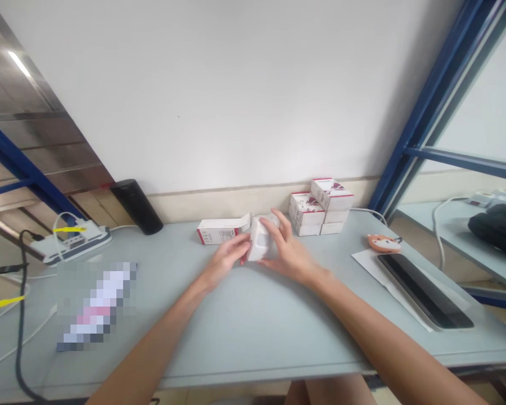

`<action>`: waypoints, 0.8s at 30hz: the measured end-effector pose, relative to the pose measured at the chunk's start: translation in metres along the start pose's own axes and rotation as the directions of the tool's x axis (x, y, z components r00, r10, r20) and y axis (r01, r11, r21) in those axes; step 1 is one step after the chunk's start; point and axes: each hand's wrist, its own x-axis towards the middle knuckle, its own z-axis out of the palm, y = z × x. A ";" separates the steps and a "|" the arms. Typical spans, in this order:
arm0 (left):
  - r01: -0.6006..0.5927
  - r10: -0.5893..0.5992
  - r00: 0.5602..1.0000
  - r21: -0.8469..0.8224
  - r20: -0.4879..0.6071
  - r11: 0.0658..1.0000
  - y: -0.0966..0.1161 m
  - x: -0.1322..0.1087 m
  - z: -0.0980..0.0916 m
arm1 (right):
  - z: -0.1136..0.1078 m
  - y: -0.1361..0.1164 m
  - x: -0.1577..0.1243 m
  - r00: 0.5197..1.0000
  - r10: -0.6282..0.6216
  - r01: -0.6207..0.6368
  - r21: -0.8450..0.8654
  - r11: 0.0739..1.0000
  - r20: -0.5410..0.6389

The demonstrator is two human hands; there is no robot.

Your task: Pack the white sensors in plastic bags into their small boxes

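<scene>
A white, block-shaped object with rounded edges (260, 239) is held just above the middle of the table. My right hand (289, 250) grips it from the right, with fingers curled over its top and the thumb low. My left hand (226, 260) presses its fingertips against the object's left side. Right behind the left hand lies a white and red carton (217, 232) on its side, its end flap standing open towards the object. A small red bit shows under the left fingertips; I cannot make out what it is.
Several similar cartons (332, 194) are stacked against the wall at the right. A tablet (425, 289) lies on white paper, with an orange animal-faced case (383, 243) behind it. Left stand a black cylinder (137, 206), a power strip (78, 244) with cables, and a pixelated item (96, 306).
</scene>
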 end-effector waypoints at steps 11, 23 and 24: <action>-0.100 0.354 0.935 0.957 -0.003 0.273 0.006 0.039 -0.047 | 0.001 0.004 0.007 0.918 0.309 -0.232 0.296 0.927 -0.249; -0.291 0.481 0.876 0.813 0.015 0.504 0.007 0.020 -0.003 | -0.003 -0.022 0.011 0.828 0.371 -0.227 0.354 0.907 -0.420; -0.309 0.478 0.878 0.788 0.022 0.532 0.008 0.020 -0.001 | -0.003 -0.023 0.012 0.822 0.387 -0.245 0.355 0.902 -0.417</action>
